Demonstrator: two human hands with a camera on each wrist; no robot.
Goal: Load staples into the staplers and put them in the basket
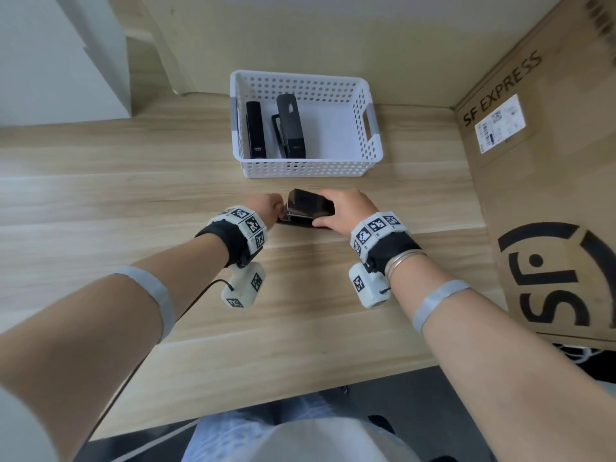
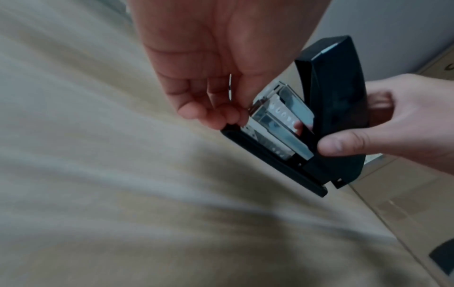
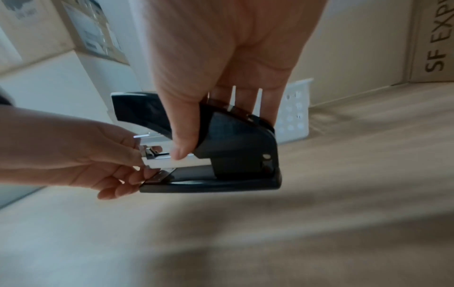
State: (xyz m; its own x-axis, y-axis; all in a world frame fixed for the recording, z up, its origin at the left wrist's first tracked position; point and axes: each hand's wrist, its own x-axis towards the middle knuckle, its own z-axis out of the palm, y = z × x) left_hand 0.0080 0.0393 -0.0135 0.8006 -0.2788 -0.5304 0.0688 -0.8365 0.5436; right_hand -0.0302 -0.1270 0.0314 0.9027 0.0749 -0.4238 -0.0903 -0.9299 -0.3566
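A black stapler (image 1: pixel 310 206) stands on the wooden table (image 1: pixel 133 201) just in front of the white basket (image 1: pixel 300 168), its top cover swung up. My right hand (image 1: pixel 340 210) grips its body from the right, thumb on the near side. My left hand (image 1: pixel 278 211) pinches the front end of the shiny metal magazine (image 2: pixel 282 120). The left wrist view shows the left hand (image 2: pixel 236 114) at the stapler (image 2: pixel 336 116) and the right hand (image 2: pixel 393 132). In the right wrist view the right hand (image 3: pixel 186 124) wraps the stapler (image 3: pixel 236 147) opposite the left hand (image 3: pixel 132 155).
Two black staplers (image 1: pixel 256 130) (image 1: pixel 291 126) lie side by side in the left half of the basket, whose corner (image 3: pixel 294 112) shows behind the right hand. A large SF Express cardboard box (image 1: pixel 550 195) stands along the table's right side. The near table edge runs below my forearms.
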